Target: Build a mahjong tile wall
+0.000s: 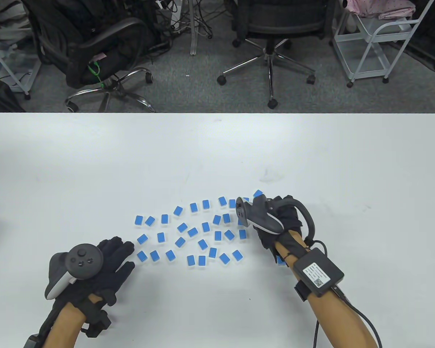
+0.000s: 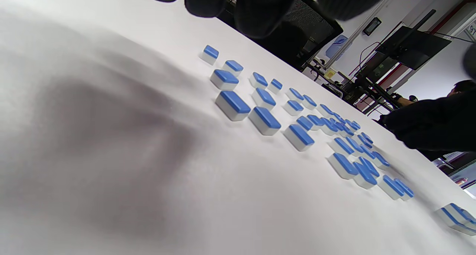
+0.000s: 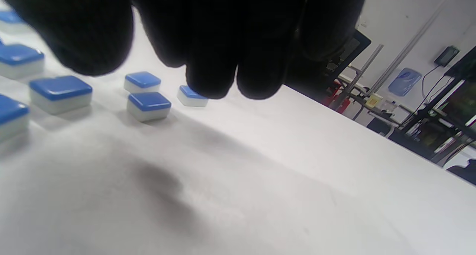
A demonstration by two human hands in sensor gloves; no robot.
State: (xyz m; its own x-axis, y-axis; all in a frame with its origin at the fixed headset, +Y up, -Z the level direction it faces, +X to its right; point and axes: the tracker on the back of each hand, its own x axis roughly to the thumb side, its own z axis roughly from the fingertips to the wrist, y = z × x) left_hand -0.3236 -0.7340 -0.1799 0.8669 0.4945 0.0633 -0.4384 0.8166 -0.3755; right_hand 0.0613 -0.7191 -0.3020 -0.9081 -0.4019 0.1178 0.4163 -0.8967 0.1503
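My open left hand (image 1: 110, 261) and curled, empty-looking right hand (image 1: 275, 224) flank the scattered blue-backed white mahjong tiles (image 1: 192, 232), right hand nearer.

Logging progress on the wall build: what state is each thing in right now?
Mahjong tiles: scattered flat, blue backs up, none stacked or lined up.
Left hand: open, fingers straight, beside the tiles' left edge.
Right hand: at the tiles' right edge, fingers curled downward; a grip cannot be told.
Table: white, bears the tiles.

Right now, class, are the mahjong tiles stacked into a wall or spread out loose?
Spread loose. The mahjong tiles lie singly, blue backs up, scattered across the table; none sits on another.
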